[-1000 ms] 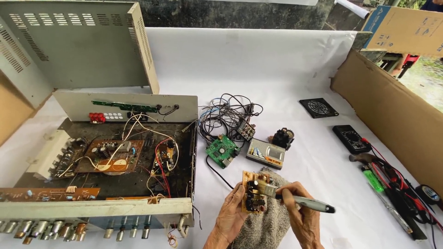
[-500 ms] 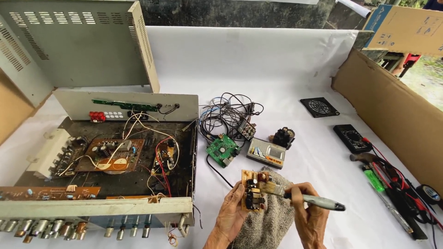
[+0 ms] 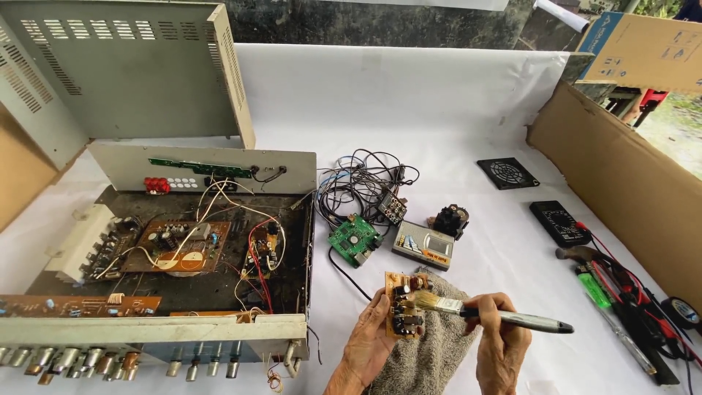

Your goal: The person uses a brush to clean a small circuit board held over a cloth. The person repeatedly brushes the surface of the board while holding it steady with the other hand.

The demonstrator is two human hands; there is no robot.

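My left hand [image 3: 369, 344] holds a small brown circuit board [image 3: 403, 306] upright by its left edge, above a grey cloth [image 3: 431, 358] lying on the white table. My right hand [image 3: 503, 344] grips a paintbrush [image 3: 497, 316] by its dark handle, and the pale bristles touch the board's top right part. Both hands are at the bottom centre of the view, just right of the opened amplifier chassis [image 3: 157, 263].
Behind the hands lie a green circuit board [image 3: 353, 240], a tangle of black wires [image 3: 362, 183], a small grey module [image 3: 424, 245] and a black fan grille [image 3: 507, 172]. A multimeter [image 3: 559, 222], green lighter and hand tools [image 3: 629, 307] lie right, beside a cardboard wall [image 3: 621, 183].
The brush has swung so its handle points more to the right and lies flatter, and its bristles have shifted across the small board. The left hand has kept the board steady.
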